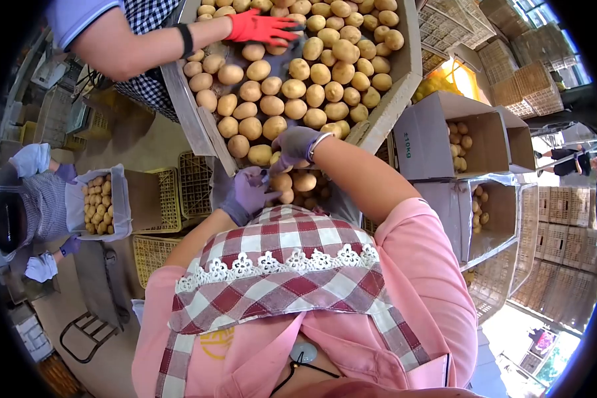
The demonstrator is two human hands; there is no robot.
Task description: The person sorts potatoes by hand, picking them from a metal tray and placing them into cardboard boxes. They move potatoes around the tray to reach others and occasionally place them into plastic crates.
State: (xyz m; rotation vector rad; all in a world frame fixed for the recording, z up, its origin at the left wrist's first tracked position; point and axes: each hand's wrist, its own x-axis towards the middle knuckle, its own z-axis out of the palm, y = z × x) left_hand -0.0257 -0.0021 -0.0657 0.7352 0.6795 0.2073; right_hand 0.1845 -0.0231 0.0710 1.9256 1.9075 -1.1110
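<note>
Many potatoes [272,105] lie spread over a sorting table with a raised wooden rim [410,63]. My right hand [294,144], in a purple glove, is at the table's near edge with its fingers bent around something I cannot make out. Just left of it and lower, my left hand [249,191], also gloved in purple, has its fingers apart beside more potatoes [304,182] below the edge, close to my apron. No potato shows in its grasp. At the top, a co-worker's red-gloved hand [262,28] rests among the potatoes on the table.
On the right stand cardboard boxes [426,136] holding potatoes. At the left, another person [36,199] has both hands at a lined box of potatoes [118,199]. Yellow crates [154,255] stand near my left side, and stacked crates [554,252] line the far right.
</note>
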